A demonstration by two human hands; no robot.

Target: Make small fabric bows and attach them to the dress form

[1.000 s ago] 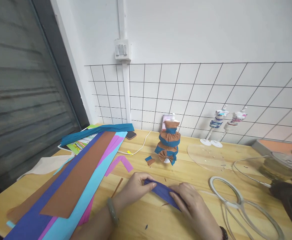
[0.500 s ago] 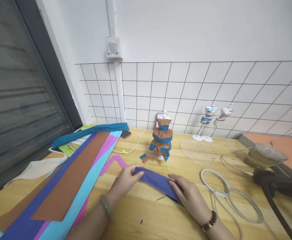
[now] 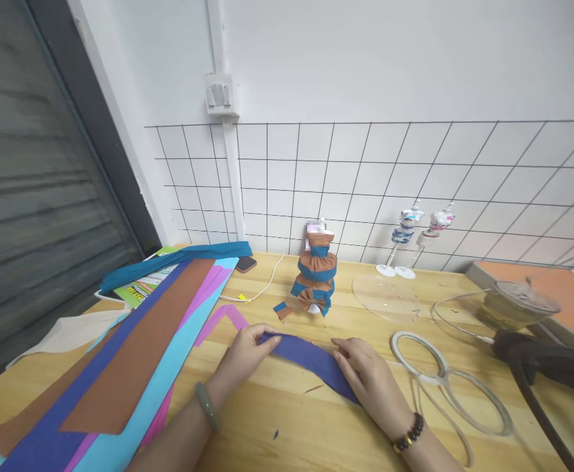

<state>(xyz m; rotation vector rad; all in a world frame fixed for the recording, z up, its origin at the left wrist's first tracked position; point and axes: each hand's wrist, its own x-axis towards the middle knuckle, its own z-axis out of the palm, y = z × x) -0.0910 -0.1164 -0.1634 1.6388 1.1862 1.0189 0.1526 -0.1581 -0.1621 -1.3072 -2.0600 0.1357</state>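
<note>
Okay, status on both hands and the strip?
Left hand pinching one end of purple-blue strip. Right hand on the other end. Ruffled brown-and-teal piece beyond, touching neither.

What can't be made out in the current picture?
Head view, blue strip, near end: hidden by the right hand.
Head view, green booklet: partly covered by the teal strip.
Head view, black object: cut off by the right edge.
Head view, bits on the clear disc: too small to identify.

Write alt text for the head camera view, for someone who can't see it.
Left hand and right hand hold a purple strip over a wooden table. Colored strips lie left; a brown-and-blue ruffled figure stands behind.
</note>
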